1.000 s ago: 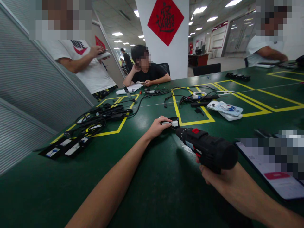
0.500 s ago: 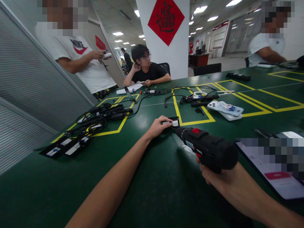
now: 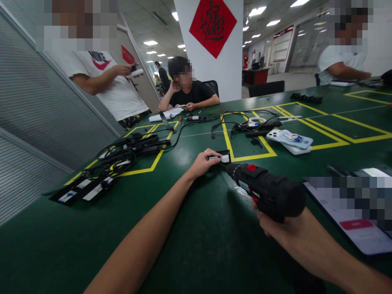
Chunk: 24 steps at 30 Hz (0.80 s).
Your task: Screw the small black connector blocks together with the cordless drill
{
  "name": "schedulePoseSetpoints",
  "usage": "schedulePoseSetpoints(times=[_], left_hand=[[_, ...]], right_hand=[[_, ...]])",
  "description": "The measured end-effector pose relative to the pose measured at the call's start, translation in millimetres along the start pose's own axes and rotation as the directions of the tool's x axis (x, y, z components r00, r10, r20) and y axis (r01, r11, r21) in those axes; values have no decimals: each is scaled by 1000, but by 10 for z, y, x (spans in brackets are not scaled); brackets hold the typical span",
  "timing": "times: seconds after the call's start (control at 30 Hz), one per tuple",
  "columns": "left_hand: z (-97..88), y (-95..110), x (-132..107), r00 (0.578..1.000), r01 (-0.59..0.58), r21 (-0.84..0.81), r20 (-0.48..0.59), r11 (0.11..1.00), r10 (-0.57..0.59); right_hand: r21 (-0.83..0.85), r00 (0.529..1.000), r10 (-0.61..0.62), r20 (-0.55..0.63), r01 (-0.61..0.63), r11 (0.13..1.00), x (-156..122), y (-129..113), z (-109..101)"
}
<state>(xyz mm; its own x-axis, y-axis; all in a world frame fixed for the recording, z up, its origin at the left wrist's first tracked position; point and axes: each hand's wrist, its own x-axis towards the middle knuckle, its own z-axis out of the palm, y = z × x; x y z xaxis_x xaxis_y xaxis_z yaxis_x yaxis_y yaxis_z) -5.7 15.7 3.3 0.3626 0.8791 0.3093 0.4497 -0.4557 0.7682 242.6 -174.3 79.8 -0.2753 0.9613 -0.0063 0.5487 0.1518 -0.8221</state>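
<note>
My right hand (image 3: pixel 277 228) is closed around the grip of a black cordless screwdriver (image 3: pixel 266 190) with a red switch, its tip pointing at a small black part (image 3: pixel 223 157) with a white label on the green table (image 3: pixel 190 228). My left hand (image 3: pixel 204 162) is stretched forward and pinches that small part, holding it down on the table just left of a yellow tape line.
Black adapters and tangled cables (image 3: pixel 122 155) lie at the left. More cables and two phones (image 3: pixel 290 141) lie ahead, and a phone (image 3: pixel 352 216) lies at the right. Three people stand or sit at the table's far edge.
</note>
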Motion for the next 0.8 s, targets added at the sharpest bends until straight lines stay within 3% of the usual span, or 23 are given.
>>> schedulePoseSetpoints(times=[0.8], left_hand=[[8,-18,9,1000,-4,5,-1,1000,4]], right_hand=[[25,1000,3,12,-3,1000,-16,58,10]])
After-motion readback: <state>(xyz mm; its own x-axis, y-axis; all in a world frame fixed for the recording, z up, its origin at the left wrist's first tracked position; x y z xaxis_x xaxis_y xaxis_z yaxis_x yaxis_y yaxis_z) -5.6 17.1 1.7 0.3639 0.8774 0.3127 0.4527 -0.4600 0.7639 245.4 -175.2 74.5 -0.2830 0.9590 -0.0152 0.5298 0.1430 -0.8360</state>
